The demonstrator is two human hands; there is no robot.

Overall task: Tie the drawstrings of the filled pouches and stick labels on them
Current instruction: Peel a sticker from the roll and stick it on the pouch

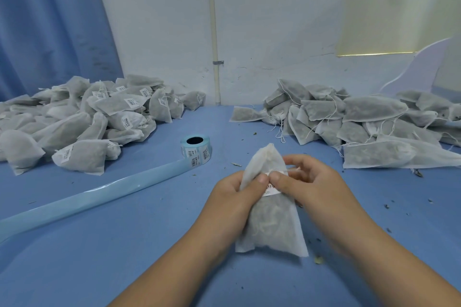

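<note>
A filled white mesh pouch [272,222] stands upright over the blue table, its gathered neck pointing up. My left hand [237,197] grips its left side, thumb on the front. My right hand [306,182] holds the right side, and its thumb presses a white label [270,189] onto the pouch's front, just below the neck. Both thumbs nearly meet on the label. Most of the label is hidden under them. A roll of barcode labels [196,149] with a blue core sits beyond the hands.
A heap of labelled pouches [82,119] lies at the left. At the right, a heap of unlabelled pouches [361,119] trails loose strings. A long strip of blue backing tape [87,199] runs from the roll toward the left edge. Dried herb bits dot the table [124,257].
</note>
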